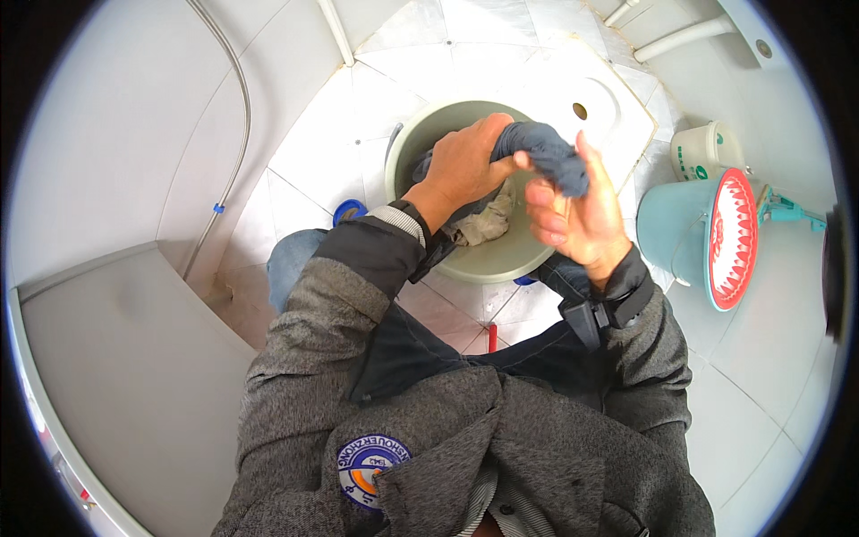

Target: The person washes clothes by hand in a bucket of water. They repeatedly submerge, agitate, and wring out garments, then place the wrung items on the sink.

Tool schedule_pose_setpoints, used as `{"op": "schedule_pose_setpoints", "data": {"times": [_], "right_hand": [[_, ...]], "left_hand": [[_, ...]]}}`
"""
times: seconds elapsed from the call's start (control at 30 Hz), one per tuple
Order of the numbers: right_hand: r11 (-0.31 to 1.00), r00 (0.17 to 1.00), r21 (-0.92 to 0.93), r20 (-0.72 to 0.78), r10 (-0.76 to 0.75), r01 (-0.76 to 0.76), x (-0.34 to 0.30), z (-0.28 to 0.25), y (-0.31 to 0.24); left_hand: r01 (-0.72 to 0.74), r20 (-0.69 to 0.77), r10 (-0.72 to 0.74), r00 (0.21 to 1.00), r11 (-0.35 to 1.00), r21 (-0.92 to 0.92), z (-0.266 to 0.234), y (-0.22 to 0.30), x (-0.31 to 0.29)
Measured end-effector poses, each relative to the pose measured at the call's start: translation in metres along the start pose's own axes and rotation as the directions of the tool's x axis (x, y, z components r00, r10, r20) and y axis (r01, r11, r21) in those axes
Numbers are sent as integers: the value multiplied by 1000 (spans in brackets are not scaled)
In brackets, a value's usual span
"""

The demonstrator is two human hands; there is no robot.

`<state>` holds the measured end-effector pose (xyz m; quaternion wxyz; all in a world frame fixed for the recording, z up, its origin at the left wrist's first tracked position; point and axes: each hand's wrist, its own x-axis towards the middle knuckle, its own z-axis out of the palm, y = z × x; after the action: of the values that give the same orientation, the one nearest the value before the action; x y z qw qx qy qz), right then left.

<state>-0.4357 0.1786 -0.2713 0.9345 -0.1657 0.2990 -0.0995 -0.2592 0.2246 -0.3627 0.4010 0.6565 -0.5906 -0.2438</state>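
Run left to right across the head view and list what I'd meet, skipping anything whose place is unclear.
Metal hose, left hand, raised end of the dark cloth, right hand, light-blue bucket, red-and-white round piece at its mouth.

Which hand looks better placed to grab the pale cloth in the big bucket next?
Probably the right hand: it looks partly open, with only the end of the dark cloth against it. The left hand is closer to the pale cloth but closed around the dark one.
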Motion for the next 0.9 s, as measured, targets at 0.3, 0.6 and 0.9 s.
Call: {"op": "schedule_pose_setpoints", "data": {"times": [0.3,0.6,0.9], "right_hand": [[-538,629,-761,626,-461,363,-13,2,-36],[-810,659,-586,618,-429,22,23,-38,-21],[-714,466,-700,636,-616,12,-6,-15,-52]], "left_hand": [[424,437,-159,885,662,-618,-1,-18,5],[472,751,-58,658,809,-351,-14,5,4],[433,663,-7,748,763,-481,-24,-11,7]]}}
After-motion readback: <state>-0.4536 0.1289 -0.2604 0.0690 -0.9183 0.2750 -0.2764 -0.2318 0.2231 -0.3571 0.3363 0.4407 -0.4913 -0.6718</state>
